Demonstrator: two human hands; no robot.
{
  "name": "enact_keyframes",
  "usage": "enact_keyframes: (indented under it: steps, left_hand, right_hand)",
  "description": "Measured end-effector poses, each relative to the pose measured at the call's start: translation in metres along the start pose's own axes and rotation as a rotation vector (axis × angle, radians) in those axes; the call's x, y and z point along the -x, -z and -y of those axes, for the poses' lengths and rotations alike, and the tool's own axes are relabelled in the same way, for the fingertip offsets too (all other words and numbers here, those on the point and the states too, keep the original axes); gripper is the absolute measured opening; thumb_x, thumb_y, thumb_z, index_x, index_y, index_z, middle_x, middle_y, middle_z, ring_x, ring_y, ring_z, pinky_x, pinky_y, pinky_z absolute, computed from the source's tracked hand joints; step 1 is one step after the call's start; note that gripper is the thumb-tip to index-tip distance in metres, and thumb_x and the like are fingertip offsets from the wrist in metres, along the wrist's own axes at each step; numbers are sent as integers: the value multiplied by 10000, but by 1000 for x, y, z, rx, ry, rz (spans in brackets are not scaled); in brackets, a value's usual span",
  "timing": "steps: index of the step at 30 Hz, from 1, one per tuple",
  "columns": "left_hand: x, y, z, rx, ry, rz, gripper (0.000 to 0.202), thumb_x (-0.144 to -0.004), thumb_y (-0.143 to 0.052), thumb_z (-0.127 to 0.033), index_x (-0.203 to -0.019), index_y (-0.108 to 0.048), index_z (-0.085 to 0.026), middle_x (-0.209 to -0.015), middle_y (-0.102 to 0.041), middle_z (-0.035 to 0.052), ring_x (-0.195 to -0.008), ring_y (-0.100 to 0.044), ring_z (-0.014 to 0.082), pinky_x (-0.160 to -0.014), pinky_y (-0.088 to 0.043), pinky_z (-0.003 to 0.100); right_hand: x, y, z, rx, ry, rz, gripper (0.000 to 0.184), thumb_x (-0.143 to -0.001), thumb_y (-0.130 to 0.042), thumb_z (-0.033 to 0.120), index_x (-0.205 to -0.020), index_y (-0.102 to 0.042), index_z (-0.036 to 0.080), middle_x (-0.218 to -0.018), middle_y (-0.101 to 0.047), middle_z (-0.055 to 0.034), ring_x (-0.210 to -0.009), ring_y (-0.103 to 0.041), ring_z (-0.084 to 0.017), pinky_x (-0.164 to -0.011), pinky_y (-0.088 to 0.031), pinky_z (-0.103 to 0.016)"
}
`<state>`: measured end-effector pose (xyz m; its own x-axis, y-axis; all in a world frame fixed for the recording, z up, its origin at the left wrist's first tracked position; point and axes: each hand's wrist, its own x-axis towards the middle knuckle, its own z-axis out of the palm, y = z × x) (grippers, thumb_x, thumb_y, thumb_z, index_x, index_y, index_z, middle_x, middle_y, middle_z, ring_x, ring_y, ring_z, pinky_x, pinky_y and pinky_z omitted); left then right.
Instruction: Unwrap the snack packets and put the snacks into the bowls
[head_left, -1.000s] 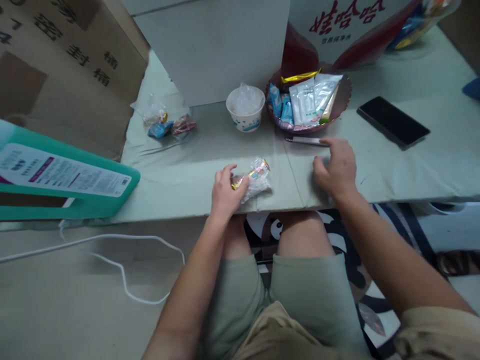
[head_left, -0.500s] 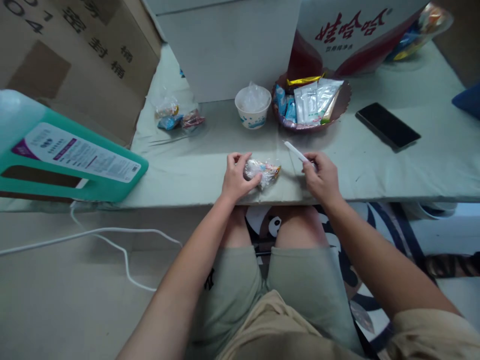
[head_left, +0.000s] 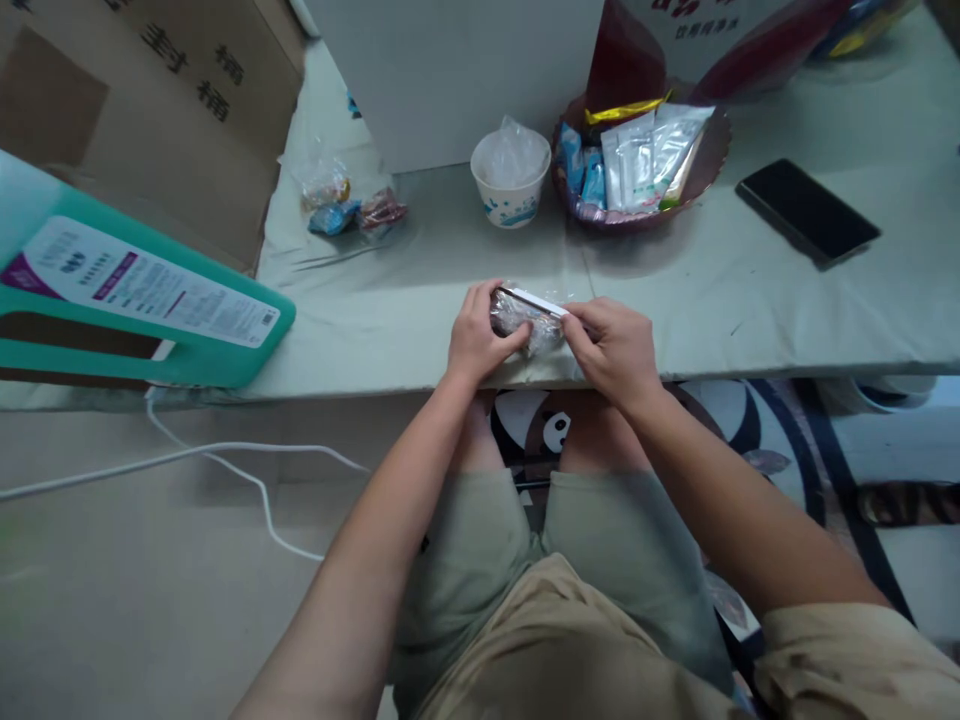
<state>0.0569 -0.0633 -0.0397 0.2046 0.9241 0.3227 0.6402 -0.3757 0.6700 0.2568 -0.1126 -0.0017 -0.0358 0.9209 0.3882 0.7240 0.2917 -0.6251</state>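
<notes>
Two hands work close together near the front edge of the table [head_left: 420, 315], and between them are one white pen [head_left: 536, 301] and one clear plastic packet [head_left: 512, 314]. The pen lies across the upper part of the packet; its long axis runs nearly from left to right, the right end a little nearer to the person. Which end is the writing tip, I cannot tell. The left hand [head_left: 478, 340] is half curled, grasping the packet between thumb and fingers. The right hand [head_left: 619, 352] is more closed, and it pinches the right end of the pen; whether it also touches the packet is not clear. Behind stand one paper cup [head_left: 512, 206] and one bowl [head_left: 709, 168]; one phone [head_left: 808, 210] lies to the right.
</notes>
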Motion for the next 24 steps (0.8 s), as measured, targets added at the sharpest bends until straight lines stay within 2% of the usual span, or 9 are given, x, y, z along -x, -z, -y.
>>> enact_keyframes:
  steps: [5,10,13,15,18,20,24]
  left_hand:
    - [-1,-3,3,-16,-10,13,609,-791,-749,-378,-1327,-524,-198,-1314,-653,141,-1241,-627,298,-1089,-498,424]
    - [-1,-4,3,-13,-19,24,610,-806,-731,-392,-1347,-524,-198,-1349,-637,152,-1268,-612,307,-1101,-488,432]
    - [-2,-3,2,2,-18,19,605,-803,-730,-395,-1335,-525,-192,-1317,-641,152,-1242,-618,305,-1086,-490,424]
    - [-2,-3,1,6,-1,1,583,-792,-737,-405,-1297,-532,-199,-1268,-652,139,-1186,-631,294,-1049,-504,417]
    - [-3,-3,1,6,57,-59,473,-790,-736,-442,-1162,-552,-216,-1165,-659,112,-1059,-642,263,-962,-525,392]
    - [-3,-2,2,33,104,-104,392,-820,-704,-453,-1097,-546,-225,-1114,-653,97,-962,-641,229,-898,-527,364]
    - [-3,1,3,155,220,-237,206,-926,-574,-406,-1052,-547,-246,-1021,-652,63,-809,-610,170,-753,-493,308]
  right_hand:
    - [10,7,-9,48,10,101,345,-962,-525,348,-1092,-828,247,-878,-767,-65,-807,-716,-224,-724,-534,-344]
    - [34,35,-29,56,-34,128,296,-956,-553,366,-995,-832,272,-845,-756,-51,-742,-705,-210,-661,-512,-337]
    - [49,52,-43,43,-48,153,260,-939,-567,357,-948,-816,282,-829,-756,-49,-763,-716,-230,-680,-521,-359]
    - [54,62,-53,31,-69,111,243,-936,-566,364,-920,-795,281,-828,-758,-53,-771,-716,-242,-701,-532,-379]
    - [49,68,-69,84,-146,-42,224,-938,-550,361,-924,-757,275,-853,-755,-72,-786,-705,-253,-728,-537,-403]
    - [37,64,-80,166,-162,-110,225,-934,-534,344,-971,-741,266,-896,-747,-94,-839,-697,-267,-771,-537,-423]
    - [8,48,-92,347,-160,-99,259,-897,-542,282,-1071,-727,227,-1100,-736,-145,-1080,-658,-340,-937,-499,-527]
